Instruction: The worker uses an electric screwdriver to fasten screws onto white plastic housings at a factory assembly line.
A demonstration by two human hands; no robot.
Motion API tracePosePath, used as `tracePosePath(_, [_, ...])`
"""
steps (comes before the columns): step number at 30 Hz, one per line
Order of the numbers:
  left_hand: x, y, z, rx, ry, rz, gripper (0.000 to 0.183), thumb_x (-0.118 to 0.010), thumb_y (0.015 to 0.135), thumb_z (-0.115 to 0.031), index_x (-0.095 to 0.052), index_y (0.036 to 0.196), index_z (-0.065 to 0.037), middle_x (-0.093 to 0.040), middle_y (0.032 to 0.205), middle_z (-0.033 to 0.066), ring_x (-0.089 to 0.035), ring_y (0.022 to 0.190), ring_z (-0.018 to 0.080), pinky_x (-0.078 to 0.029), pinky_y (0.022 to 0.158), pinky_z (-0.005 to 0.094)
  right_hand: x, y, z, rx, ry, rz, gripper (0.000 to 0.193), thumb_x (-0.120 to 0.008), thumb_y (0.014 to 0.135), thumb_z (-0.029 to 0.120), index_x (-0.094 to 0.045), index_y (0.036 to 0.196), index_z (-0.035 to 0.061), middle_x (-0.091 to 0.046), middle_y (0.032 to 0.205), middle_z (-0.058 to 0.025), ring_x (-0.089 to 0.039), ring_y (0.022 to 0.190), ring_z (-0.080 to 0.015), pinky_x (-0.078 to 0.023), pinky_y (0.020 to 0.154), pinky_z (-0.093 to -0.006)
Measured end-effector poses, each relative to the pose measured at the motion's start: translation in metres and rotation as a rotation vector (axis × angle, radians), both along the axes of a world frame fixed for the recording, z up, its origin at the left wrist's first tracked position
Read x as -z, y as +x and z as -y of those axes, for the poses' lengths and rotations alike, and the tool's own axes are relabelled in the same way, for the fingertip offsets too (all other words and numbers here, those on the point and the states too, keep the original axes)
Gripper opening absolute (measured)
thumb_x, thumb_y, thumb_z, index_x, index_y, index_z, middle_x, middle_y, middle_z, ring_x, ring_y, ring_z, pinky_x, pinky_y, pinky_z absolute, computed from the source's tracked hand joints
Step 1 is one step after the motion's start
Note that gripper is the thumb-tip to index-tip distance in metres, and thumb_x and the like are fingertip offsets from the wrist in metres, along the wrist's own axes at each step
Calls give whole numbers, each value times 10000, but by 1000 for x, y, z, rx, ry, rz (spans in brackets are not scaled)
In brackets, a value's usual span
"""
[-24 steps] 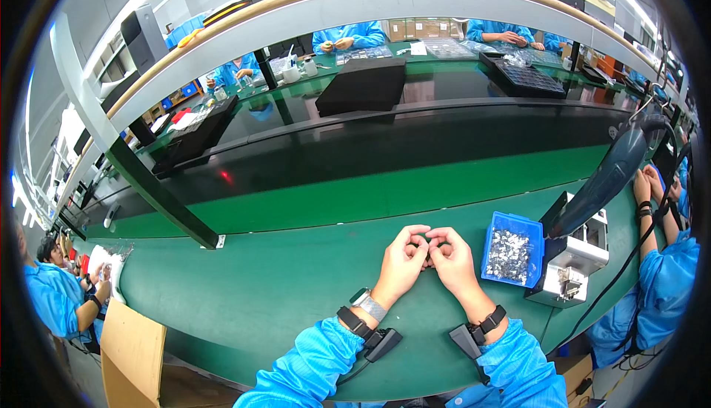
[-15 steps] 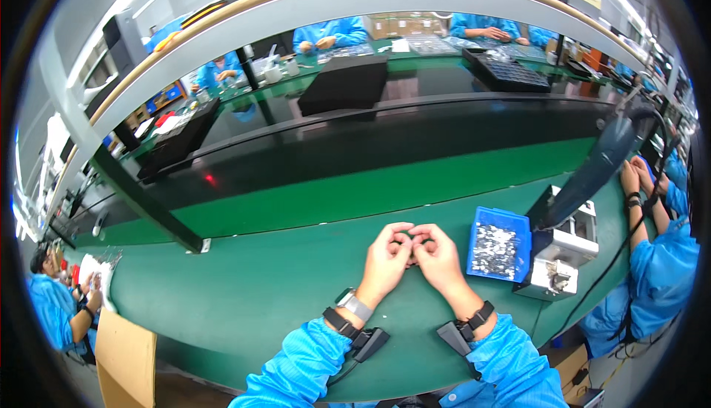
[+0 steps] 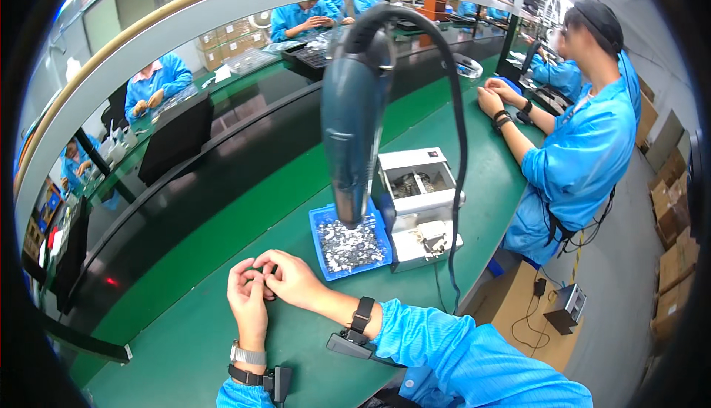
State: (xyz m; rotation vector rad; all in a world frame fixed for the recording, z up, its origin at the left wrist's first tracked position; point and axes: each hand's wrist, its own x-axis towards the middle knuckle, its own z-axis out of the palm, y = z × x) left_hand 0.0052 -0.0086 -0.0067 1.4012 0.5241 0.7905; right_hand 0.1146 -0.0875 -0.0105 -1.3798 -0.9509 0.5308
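Observation:
My left hand [image 3: 248, 297] and my right hand [image 3: 294, 278] meet fingertip to fingertip just above the green bench top [image 3: 192, 334]. They pinch something very small between them; it is too small to make out. Right of my hands sits a blue tray [image 3: 348, 245] filled with several small silvery metal parts. A dark blue hanging power tool [image 3: 352, 123] dangles directly over that tray, its black cable looping down the right side.
A white box-shaped machine [image 3: 418, 204] stands right of the blue tray. A co-worker in blue sits at the right, hands on the bench. A black conveyor belt [image 3: 222, 178] runs behind the green strip. Cardboard boxes stand on the floor at right.
The view has swung to the right, so the hanging tool and the co-worker now fill the middle and right. My hands stay joined on the small item.

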Motion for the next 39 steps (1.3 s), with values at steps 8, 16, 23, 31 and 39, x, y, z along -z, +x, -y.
tracePosePath(8, [0,1,1,5,28,-5,281,-565,950,-45,-508,1223,-8,-572,871,28,-541,619,59,-443,522,190,-4,0,3,-4,12,-49,226,-562,855,-22,-585,1072,36,-572,844,-51,-564,603,-97,-471,544,-275])
tracePosePath(16, [-2,-1,0,-13,33,1,283,-570,946,-44,-511,1220,-6,-571,870,30,-548,618,61,-447,517,186,-6,-1,1,-13,22,-52,227,-548,830,-34,-577,1047,24,-585,816,-69,-576,644,-153,-475,574,-316])
tracePosePath(23, [-1,2,0,-3,16,20,289,-536,935,-1,-506,1223,-2,-556,879,32,-546,633,63,-451,525,187,2,1,-1,5,52,-14,252,-533,829,-56,-570,1066,21,-588,828,-61,-573,603,-109,-467,540,-283])
tracePosePath(31, [0,2,0,-2,-1,28,288,-536,942,-6,-503,1227,-3,-560,876,31,-545,635,66,-449,531,188,3,0,-2,31,45,20,228,-573,843,-25,-572,1064,30,-594,831,-61,-580,603,-126,-479,557,-291])
tracePosePath(39, [-4,3,2,-8,25,9,278,-547,953,-27,-503,1227,-4,-562,869,29,-543,632,65,-445,527,190,2,0,-2,13,54,-1,230,-572,844,-25,-569,1069,23,-593,820,-67,-583,614,-132,-479,559,-294])
